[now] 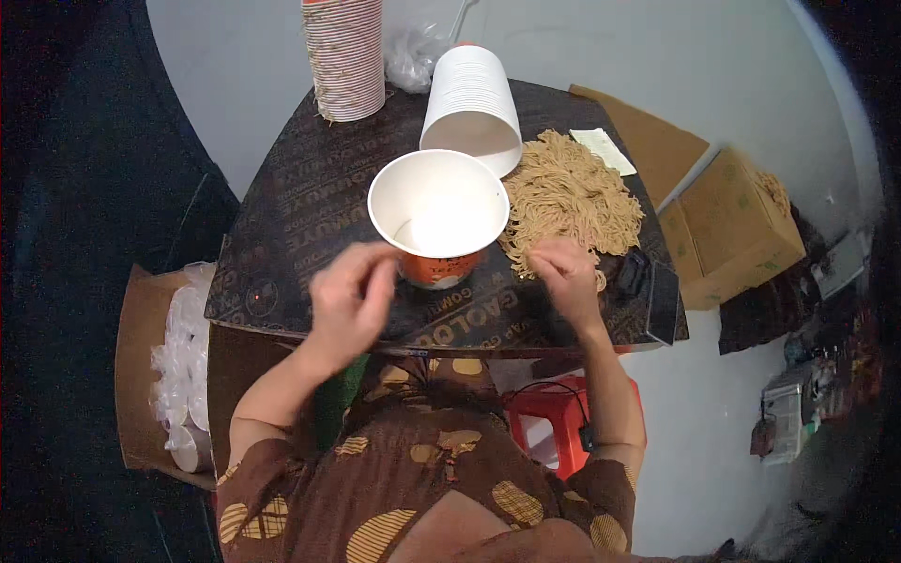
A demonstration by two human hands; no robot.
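We see left hand (352, 296) half-curled, holding nothing, at 8 o'clock of the paper cup (438, 214); right hand (566, 272) pinching noodles (572, 192) at 4 o'clock.

One open cup (438, 218); two cup stacks (345, 58); two boxes (741, 225).

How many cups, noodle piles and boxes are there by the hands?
Open paper cup standing by itself: 1
Stacks of paper cups: 2
Noodle pile: 1
Cardboard boxes: 2
Hands: 2
Total: 8
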